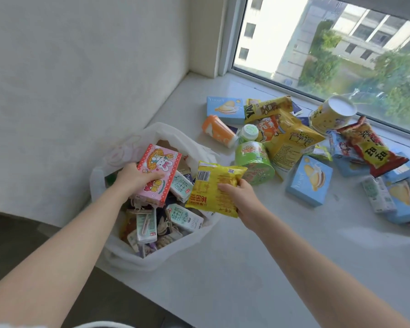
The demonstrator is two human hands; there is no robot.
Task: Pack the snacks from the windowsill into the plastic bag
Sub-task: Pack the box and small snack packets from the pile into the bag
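At frame centre, the left hand [133, 177] grasps a pink rabbit box [158, 174] over the open white plastic bag [128, 256], fingers wrapped around its lower edge. The right hand [240, 197] pinches a yellow snack packet [213, 188] at the bag's right rim. Farther right, more snacks [291, 138] lie scattered across the windowsill [246, 268].

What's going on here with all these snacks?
A person is packing snacks from a windowsill into a white plastic bag. The left hand holds a pink box over the open bag, which already has several small cartons and packets in it. The right hand holds a yellow packet at the bag's edge. Many snacks are not yet packed: blue boxes, a green cup, chip bags and an orange bottle lie by the window.
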